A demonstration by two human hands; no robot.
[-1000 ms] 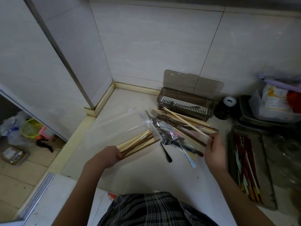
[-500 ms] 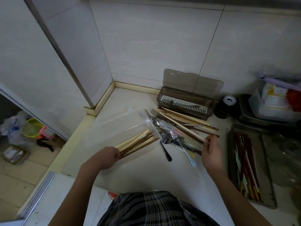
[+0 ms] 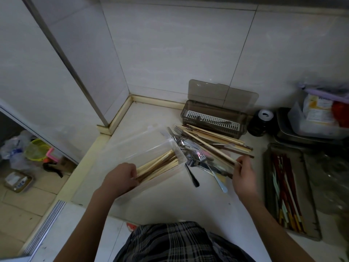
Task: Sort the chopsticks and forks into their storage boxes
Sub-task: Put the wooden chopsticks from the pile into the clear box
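A clear plastic storage box lies on the counter with several wooden chopsticks inside it. My left hand grips the near ends of those chopsticks. To the right lies a mixed pile of forks and loose chopsticks. My right hand pinches the near end of a light wooden chopstick from the pile. A brown storage box with its lid raised stands against the wall, holding a white slotted insert and one metal utensil.
A metal tray with red and coloured chopsticks lies at the right. Behind it are a black tape roll and stacked trays with a plastic container. The counter drops off at the left edge to a floor with clutter.
My right hand has drawn the light chopstick lower and toward me; its far end now lies on the pile. The left hand stays on the chopsticks in the clear box.
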